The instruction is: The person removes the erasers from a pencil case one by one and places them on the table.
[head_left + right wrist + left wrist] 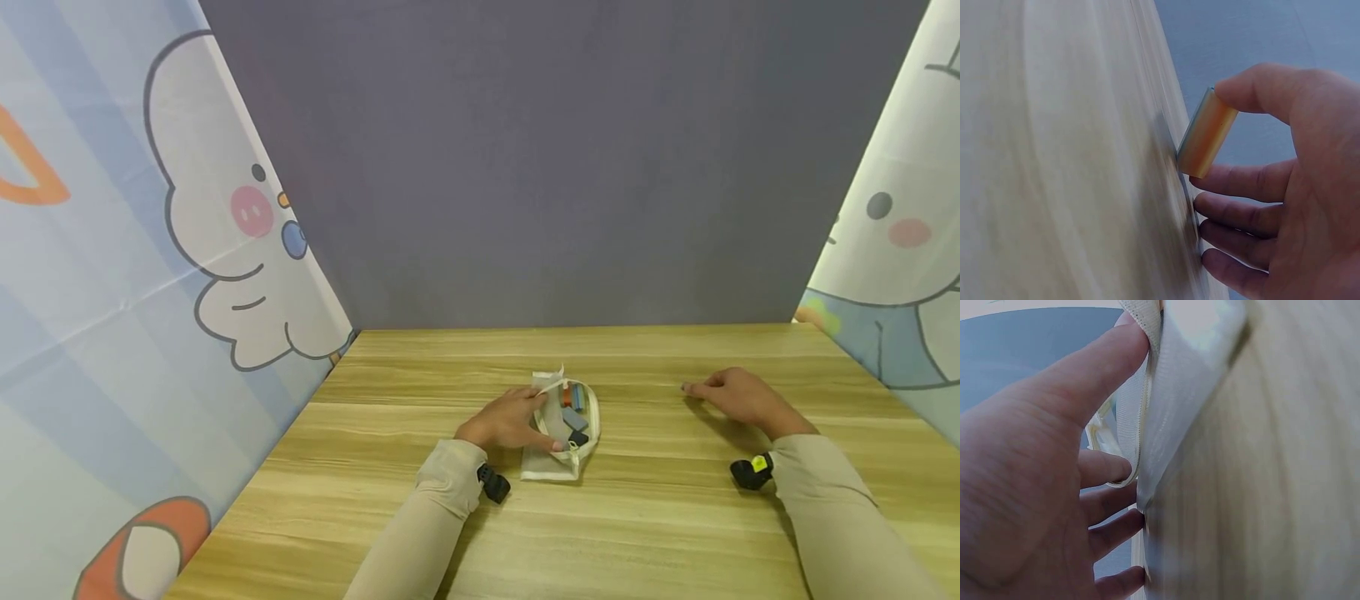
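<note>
Wood-grain counter (637, 517) filled lower frame. Dark grey panel (540, 167) stood upper center. Cartoon-print left sheet (127, 292) hung frame left; cartoon-print right sheet (892, 275), right edge.

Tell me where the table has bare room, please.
The table is bare between pouch and right hand, between left sleeve and patterned curtain, and behind the pouch to the dark panel. Crowded where left hand meets pouch.

We see a whitish zippered pouch (550, 472), its mouth gaping; the left hand (513, 421) holds its edge at 9 o'clock. Inside lie an orange piece (567, 396) and a blue piece (577, 396) toward 12, a grey piece (574, 419) mid-pouch, a dark piece (578, 438) toward 6. Between 2 and 3 o'clock from it, the right hand (738, 396) pinches a small orange-yellow block (1209, 134).
</note>
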The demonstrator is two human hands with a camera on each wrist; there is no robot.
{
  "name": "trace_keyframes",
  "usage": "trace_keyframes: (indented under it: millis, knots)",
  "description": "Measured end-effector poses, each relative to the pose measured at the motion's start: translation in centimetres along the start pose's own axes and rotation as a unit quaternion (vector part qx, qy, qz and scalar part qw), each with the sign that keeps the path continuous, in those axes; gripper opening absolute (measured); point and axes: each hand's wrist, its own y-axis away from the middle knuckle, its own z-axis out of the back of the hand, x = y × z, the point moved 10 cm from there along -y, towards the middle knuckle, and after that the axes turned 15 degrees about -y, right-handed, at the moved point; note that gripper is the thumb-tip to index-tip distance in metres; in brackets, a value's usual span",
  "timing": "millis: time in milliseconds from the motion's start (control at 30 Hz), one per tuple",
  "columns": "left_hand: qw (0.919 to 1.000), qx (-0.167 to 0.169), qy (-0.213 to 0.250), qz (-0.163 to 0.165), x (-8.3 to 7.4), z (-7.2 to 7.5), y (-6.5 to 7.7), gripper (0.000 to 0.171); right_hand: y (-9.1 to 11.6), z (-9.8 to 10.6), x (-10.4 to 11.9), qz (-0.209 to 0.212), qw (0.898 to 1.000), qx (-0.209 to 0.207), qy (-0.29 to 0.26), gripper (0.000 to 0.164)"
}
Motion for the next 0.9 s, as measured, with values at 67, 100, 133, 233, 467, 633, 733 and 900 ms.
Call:
trace_keyframes:
  millis: [67, 100, 133, 233, 467, 633, 733, 900]
  knots:
    - [1.0000, 0.000, 0.001, 0.001, -0.14, -0.01, -0.04, 0.105, 0.10, 0.05, -0.08, -0.003, 1.000, 0.005, 0.004, 0.062]
    - [1.0000, -0.001, 0.001, 0.000, -0.19, -0.06, -0.09, 0.105, 0.16, 0.08, -0.14, -0.004, 1.000, 0.007, 0.004, 0.063]
    - [1.0000, -0.001, -0.001, 0.000, -0.24, -0.12, -0.13, 0.105, 0.22, 0.11, -0.18, -0.005, 1.000, 0.008, 0.005, 0.063]
    - [1.0000, -0.003, -0.001, -0.001, -0.35, -0.24, -0.13, 0.106, 0.34, 0.12, -0.28, -0.008, 1.000, 0.010, 0.005, 0.065]
    - [1.0000, -0.004, 0.006, 0.002, -0.14, -0.20, 0.09, 0.105, 0.29, 0.06, 0.07, -0.003, 1.000, 0.001, -0.006, 0.063]
    - [0.9999, -0.004, 0.009, 0.003, -0.17, -0.16, 0.18, 0.104, 0.39, 0.01, 0.10, -0.001, 1.000, 0.000, 0.001, 0.061]
    - [0.9999, -0.008, 0.007, 0.000, -0.28, -0.10, 0.12, 0.104, 0.46, 0.13, 0.17, 0.001, 1.000, -0.002, 0.005, 0.060]
    - [1.0000, -0.006, 0.007, 0.002, 0.01, -0.15, 0.24, 0.104, 0.36, -0.03, 0.50, 0.004, 1.000, 0.006, 0.006, 0.058]
